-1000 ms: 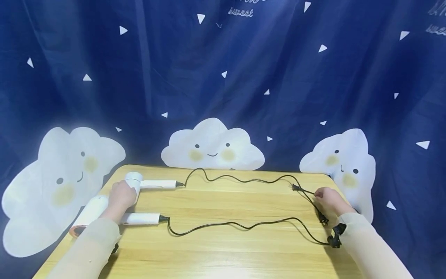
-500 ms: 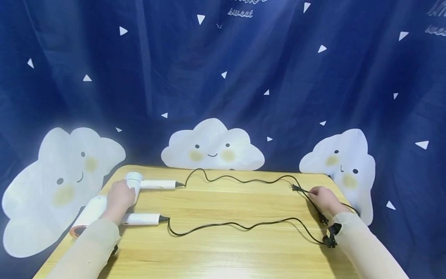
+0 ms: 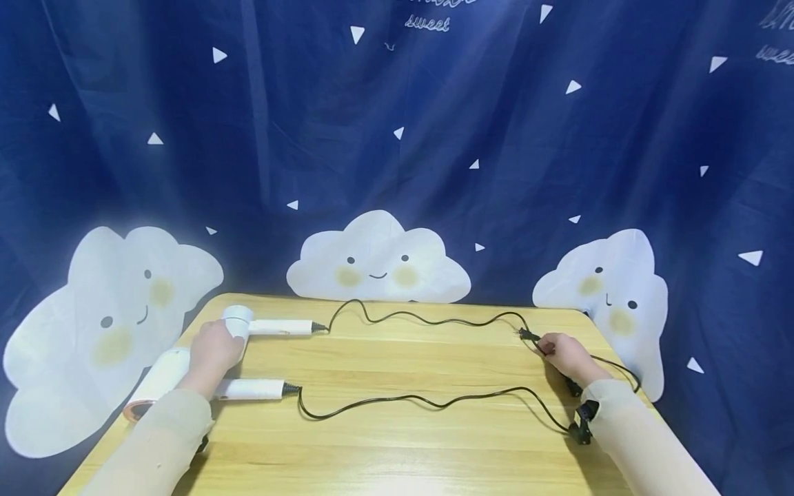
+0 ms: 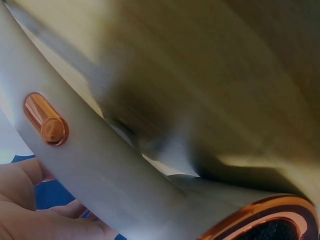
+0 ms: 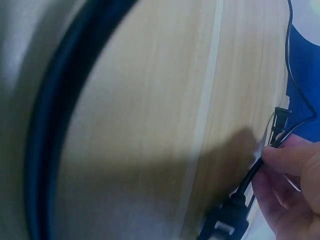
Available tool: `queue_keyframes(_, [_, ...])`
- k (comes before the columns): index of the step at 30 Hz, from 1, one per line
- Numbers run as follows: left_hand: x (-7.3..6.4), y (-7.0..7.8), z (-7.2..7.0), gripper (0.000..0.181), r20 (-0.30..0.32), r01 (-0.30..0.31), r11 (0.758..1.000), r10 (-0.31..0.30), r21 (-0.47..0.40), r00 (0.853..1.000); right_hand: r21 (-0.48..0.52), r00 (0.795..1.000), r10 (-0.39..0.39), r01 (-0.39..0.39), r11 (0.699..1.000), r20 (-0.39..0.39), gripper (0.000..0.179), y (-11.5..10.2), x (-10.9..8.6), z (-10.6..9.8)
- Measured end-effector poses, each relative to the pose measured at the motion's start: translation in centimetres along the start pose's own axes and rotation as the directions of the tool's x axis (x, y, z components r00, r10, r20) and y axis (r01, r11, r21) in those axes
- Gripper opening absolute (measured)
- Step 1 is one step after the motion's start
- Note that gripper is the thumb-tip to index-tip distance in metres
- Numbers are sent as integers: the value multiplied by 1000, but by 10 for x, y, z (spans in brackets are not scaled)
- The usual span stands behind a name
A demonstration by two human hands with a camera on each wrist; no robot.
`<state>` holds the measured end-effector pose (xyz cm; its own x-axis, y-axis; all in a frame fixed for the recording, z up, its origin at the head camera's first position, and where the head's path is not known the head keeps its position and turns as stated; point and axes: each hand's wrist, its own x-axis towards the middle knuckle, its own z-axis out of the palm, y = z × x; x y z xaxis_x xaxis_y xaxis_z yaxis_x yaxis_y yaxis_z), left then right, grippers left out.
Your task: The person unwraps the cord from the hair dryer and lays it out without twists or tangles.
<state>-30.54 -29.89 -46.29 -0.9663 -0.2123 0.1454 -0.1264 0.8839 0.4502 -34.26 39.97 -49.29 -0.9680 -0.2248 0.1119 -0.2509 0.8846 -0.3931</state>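
Two white hair dryers lie at the left of the table, handles pointing right. My left hand point(image 3: 215, 351) grips the body of the far hair dryer point(image 3: 240, 322); its fingers show beyond the near hair dryer point(image 4: 125, 165) in the left wrist view. That near dryer has a copper slide switch point(image 4: 47, 122). Over at the right, my right hand point(image 3: 567, 355) pinches black power cord point(image 5: 252, 170) between thumb and fingers, just behind a two-prong plug point(image 3: 527, 334). A second plug point(image 5: 227, 220) lies below the fingers, partly hidden by the hand in the head view.
The wavy far cord point(image 3: 434, 322) and near cord point(image 3: 428, 399) run across the wooden table point(image 3: 403, 365). A loop of cord point(image 3: 629, 372) hangs at the right edge. Behind stands a blue curtain point(image 3: 372, 138) with printed clouds.
My right hand has moved left along the cord, closer to the two-prong plug. The cord loop at the right edge has come into view. My left hand stays in place.
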Motion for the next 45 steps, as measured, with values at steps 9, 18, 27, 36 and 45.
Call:
queue_keyframes(9, [2,-3,-2,40,31,2,1000,-1,-9,1000,-16,999,-47,47,999,-5,8,-5,2,2])
queue_keyframes(18, [3,-2,-1,45,25,-20,1000,21,-19,999,-16,995,-95,96,995,14,16,-9,4,4])
queue_keyframes(27, [5,-5,0,35,-25,-56,998,57,22,998,-14,995,-101,101,995,19,17,-13,4,5])
queue_keyframes(36, [6,-9,0,27,-44,-50,999,50,4,998,-21,996,-86,86,996,28,23,-13,2,5])
queue_keyframes(45, [2,-4,-1,25,-61,-46,999,46,2,997,-12,996,-83,84,996,18,22,-15,0,-3])
